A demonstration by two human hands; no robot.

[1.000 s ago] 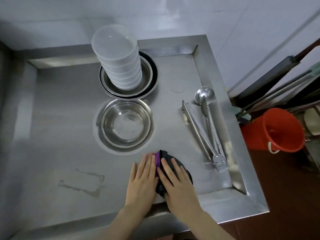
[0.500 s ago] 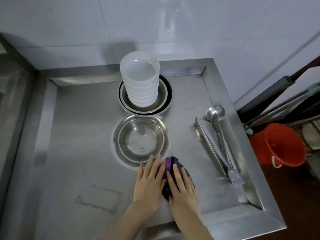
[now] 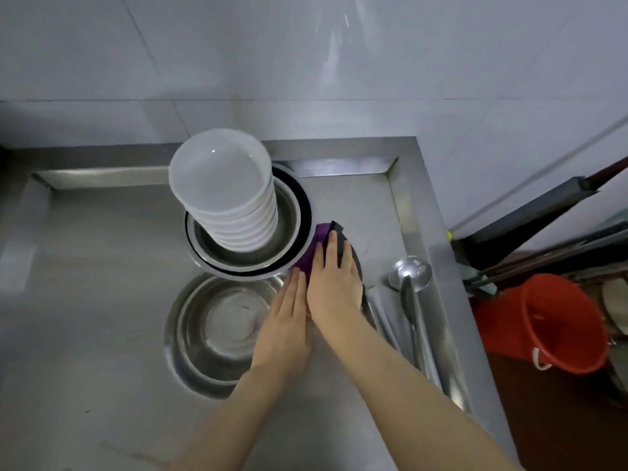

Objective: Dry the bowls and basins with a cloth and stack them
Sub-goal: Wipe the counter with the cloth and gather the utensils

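Pressing the cloth (image 3: 307, 256) with each grip apart, the left hand (image 3: 283, 321) and right hand (image 3: 334, 287) had the single basin (image 3: 210, 334) just to their left, nearest the left one.

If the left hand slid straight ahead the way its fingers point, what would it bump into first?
Most likely the rim of the stacked steel basins that hold the white bowls. The left hand lies flat with its fingertips at the purple cloth, right beside that rim; the exact gap is hard to judge.

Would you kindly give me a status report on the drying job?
Left hand and right hand flat, pressing cloth. Cloth beside stacked basins. Ladle close by, right.
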